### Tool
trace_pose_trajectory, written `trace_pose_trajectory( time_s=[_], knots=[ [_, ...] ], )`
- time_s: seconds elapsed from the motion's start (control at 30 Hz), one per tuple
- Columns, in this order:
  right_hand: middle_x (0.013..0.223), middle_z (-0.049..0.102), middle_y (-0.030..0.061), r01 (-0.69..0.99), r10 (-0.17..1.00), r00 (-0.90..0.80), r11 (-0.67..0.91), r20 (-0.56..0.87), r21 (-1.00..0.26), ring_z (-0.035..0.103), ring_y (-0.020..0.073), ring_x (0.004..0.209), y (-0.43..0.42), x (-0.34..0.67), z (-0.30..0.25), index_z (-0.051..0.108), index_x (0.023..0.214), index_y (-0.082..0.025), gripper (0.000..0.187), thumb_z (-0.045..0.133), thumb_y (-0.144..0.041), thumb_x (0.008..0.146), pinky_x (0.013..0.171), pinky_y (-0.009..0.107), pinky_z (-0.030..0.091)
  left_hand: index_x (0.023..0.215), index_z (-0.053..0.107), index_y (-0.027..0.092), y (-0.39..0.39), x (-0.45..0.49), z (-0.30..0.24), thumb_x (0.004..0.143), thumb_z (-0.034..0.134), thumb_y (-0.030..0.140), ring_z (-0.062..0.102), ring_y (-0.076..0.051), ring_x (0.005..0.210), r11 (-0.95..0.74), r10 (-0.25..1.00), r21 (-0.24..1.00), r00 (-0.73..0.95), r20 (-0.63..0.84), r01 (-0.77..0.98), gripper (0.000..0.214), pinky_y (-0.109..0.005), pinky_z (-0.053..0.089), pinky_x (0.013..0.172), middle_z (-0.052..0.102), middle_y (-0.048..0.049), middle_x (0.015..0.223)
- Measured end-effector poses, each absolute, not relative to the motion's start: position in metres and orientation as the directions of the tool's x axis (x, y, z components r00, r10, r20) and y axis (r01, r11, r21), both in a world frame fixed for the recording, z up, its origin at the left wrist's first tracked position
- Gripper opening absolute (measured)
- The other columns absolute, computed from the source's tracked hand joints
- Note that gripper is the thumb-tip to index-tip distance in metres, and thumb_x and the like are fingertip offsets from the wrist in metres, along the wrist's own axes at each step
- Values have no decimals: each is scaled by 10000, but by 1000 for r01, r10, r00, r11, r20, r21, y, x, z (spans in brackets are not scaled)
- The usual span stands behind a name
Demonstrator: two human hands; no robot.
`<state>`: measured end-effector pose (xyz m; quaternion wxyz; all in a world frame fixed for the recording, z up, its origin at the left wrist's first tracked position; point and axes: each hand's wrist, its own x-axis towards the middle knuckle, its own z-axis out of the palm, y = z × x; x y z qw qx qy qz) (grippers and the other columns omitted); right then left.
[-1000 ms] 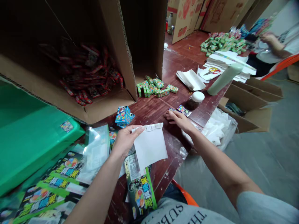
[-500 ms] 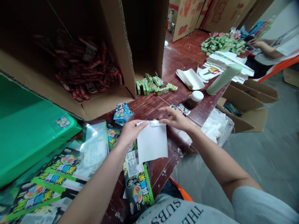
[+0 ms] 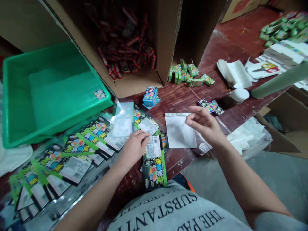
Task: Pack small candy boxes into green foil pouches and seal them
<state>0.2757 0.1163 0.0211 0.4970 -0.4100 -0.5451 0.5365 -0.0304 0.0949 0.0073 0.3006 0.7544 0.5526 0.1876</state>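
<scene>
My left hand [image 3: 136,146] closes at the upper left corner of a black and green printed candy bag [image 3: 154,171] with a white barcode panel. This bag lies at the table's front edge, close to my shirt. My right hand [image 3: 204,123] hovers over the right side of a white paper sheet [image 3: 179,133], fingers curled and tips drawn together. Anything between those fingertips is too small to make out. Blue candy boxes [image 3: 150,96] are stacked beyond my left hand, and small purple packets [image 3: 211,106] lie just behind my right hand.
Overlapping printed bags [image 3: 72,163] spread across the left, below a green bin [image 3: 55,86]. A cardboard box [image 3: 137,88] holds red packets. Small green boxes [image 3: 190,75], a white-lidded jar [image 3: 239,94], a pale green cylinder [image 3: 276,83] and scissors [image 3: 268,68] are farther right.
My left hand has let go of the white sheet and moved to the printed bag. The sheet now lies on the table under my right hand. The view has swung left.
</scene>
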Motion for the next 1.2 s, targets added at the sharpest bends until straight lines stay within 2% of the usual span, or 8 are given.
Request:
trace_pose_trajectory(
  time_s=[0.1,0.23,0.37,0.53,0.77,0.9,1.0,1.2],
  knots=[
    [909,661,-2,-86,892,-447,23,59,-996,631,134,832,107,234,27,512,1342,-244,467,723,-236,925,807,295,528,969,761,207,89,-42,14,927,622,299,691,-233,992,-119,933,796,342,-115,593,172,-433,525,970,734,-74,1047],
    [932,667,6,-40,804,-593,33,50,-999,636,145,843,104,200,26,434,1401,-202,603,744,-202,884,818,323,530,969,749,209,86,-38,27,844,691,312,701,-193,931,111,906,923,346,-246,368,172,-359,546,870,752,-51,1028],
    [926,680,4,78,782,-623,98,29,-992,654,153,830,105,191,19,388,1429,-193,637,717,-177,883,801,334,530,1018,706,188,79,-35,30,807,718,302,692,-154,749,330,856,912,329,-398,243,240,-289,530,698,755,-21,848],
    [1028,689,41,318,823,-556,341,117,-885,641,214,910,98,187,20,291,1550,-255,777,702,-197,893,873,418,512,969,677,185,74,-36,29,768,744,275,677,-143,685,370,860,915,312,-403,162,230,-266,507,637,731,-4,773],
    [1028,761,3,492,774,-547,605,318,-626,594,290,1002,74,177,17,51,1639,-403,885,622,-222,987,1101,597,279,920,674,199,71,-41,35,762,748,323,698,-180,711,374,855,910,315,-413,178,214,-305,523,648,753,-41,801],
    [1110,754,10,450,766,-588,577,261,-681,595,300,1077,75,170,21,-71,1639,-370,919,579,-227,1004,1103,598,293,890,634,210,76,-42,45,714,800,320,688,-171,701,285,845,933,401,-354,221,265,-282,527,625,724,-22,813],
    [1206,723,35,350,775,-585,508,240,-787,579,301,1192,78,178,26,-8,1644,-376,852,566,-287,1022,1125,589,329,1004,653,226,89,-64,57,682,837,305,708,-186,730,226,794,922,489,-362,315,379,-273,545,611,731,-33,888],
    [1347,533,109,66,991,-85,113,107,-991,622,262,1166,46,202,-5,183,1589,-404,775,649,-400,970,1024,512,535,1430,541,299,76,-135,60,708,879,311,737,-266,937,222,953,942,147,-264,253,798,-352,634,731,709,-117,1196]
  ],
)
